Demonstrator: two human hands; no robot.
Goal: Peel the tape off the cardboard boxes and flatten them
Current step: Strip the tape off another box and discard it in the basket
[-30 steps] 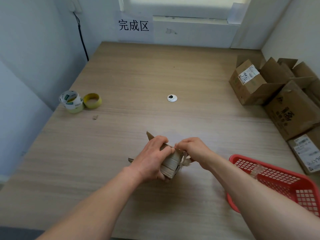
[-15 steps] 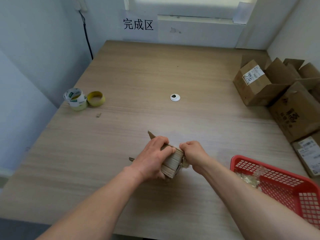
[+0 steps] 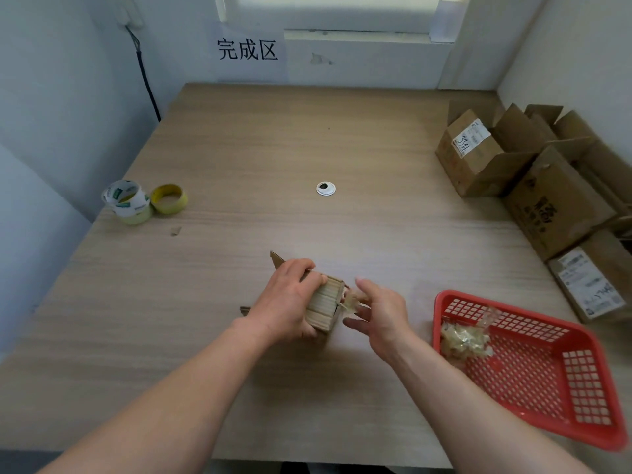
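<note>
A small cardboard box [image 3: 325, 307] stands on the wooden table near the front middle, one flap [image 3: 276, 260] sticking up behind it. My left hand [image 3: 285, 302] grips the box from the left and over its top. Just right of the box, my right hand [image 3: 379, 314] pinches a crumpled strip of clear tape [image 3: 352, 299] that still hangs from the box's right end. Its lower fingers are stretched out toward the box.
A red mesh basket [image 3: 533, 381] holding crumpled tape [image 3: 461, 340] sits at the front right. Several cardboard boxes [image 3: 475, 155] are piled along the right edge. Two tape rolls [image 3: 135, 201] lie at the left, a cable grommet [image 3: 325, 188] mid-table.
My right hand has pulled away from the box to the right, drawing the tape strip out with it. My left hand keeps its grip on the box.
</note>
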